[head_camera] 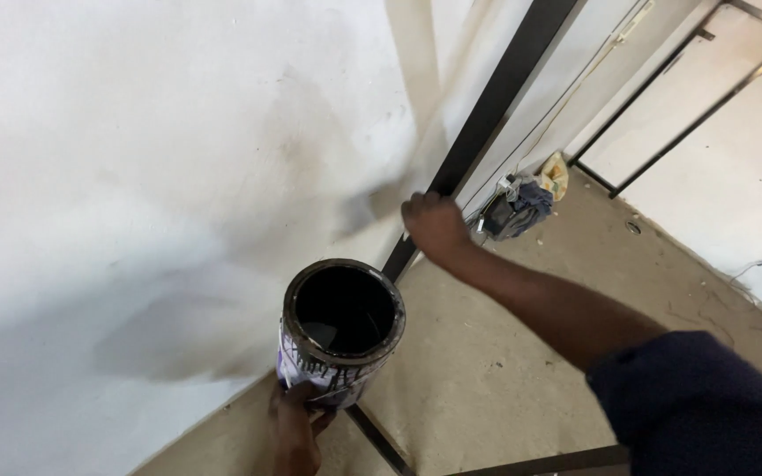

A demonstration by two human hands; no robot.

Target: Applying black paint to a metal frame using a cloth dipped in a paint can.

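Against the white wall [134,159] leans a black metal frame [496,97], its long bar running from the top of the view down to the concrete floor [487,353]; the right hand [434,225] rests on this bar about halfway down, fingers curled together over its edge, knuckles toward the camera; whether a tool sits inside that grip cannot be told. Below and to the left, the left hand [295,427] holds an open paint can [342,328] from underneath, fingers wrapped and clamped on its lower side; the can is tilted slightly toward the camera, its inside black, black drips running down over its pale label; it hangs just beside the lower part of the bar, near the wall's foot. A dark blue sleeve [698,405] covers the right upper arm. Farther along the floor, at the wall's base, lies a small heap of cloth and odds and ends [522,207]; another black frame [690,97] stands beyond it.
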